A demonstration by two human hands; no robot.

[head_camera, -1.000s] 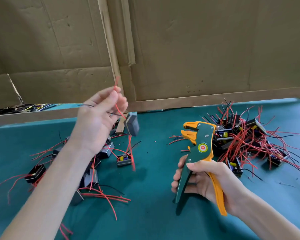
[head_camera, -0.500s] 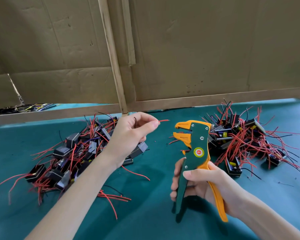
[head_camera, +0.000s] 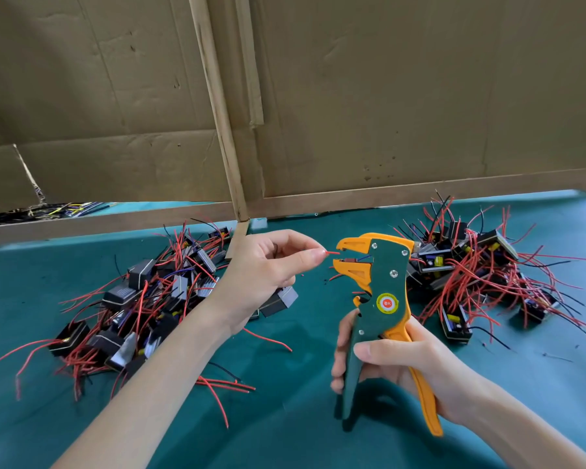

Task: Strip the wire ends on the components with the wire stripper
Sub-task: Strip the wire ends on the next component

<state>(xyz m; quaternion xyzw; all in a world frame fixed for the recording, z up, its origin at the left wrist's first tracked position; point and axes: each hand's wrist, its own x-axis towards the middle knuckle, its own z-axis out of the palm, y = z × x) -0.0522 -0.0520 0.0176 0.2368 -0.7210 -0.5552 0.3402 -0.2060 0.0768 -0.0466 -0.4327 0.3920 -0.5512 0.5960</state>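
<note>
A: Obs. 1, left hand. Thumb and forefinger pinch a thin red wire close to its end, and only a short tip shows past the fingertips. The other fingers are loosely curled.

B: Where is the tip?

A: At the mouth of the green-and-orange hand-held wire stripper. Its orange jaws stand apart and point toward the left hand. Whether the tip touches them cannot be told.

B: Obs. 2, right hand?

A: It is wrapped round both handles, with the fingers on the green one and the orange one against the palm. The tool is held upright above the teal felt-covered surface, head uppermost.

B: And the component on that wire?

A: A small black-and-grey block component shows just below the left hand. Whether it hangs or lies on the surface cannot be told.

B: Stock?

A: There are two heaps of like blocks with red and black leads. The left heap is behind the left forearm, and the right heap is behind the stripper's head. A brown cardboard wall with a pale wooden strip closes the far edge.
</note>
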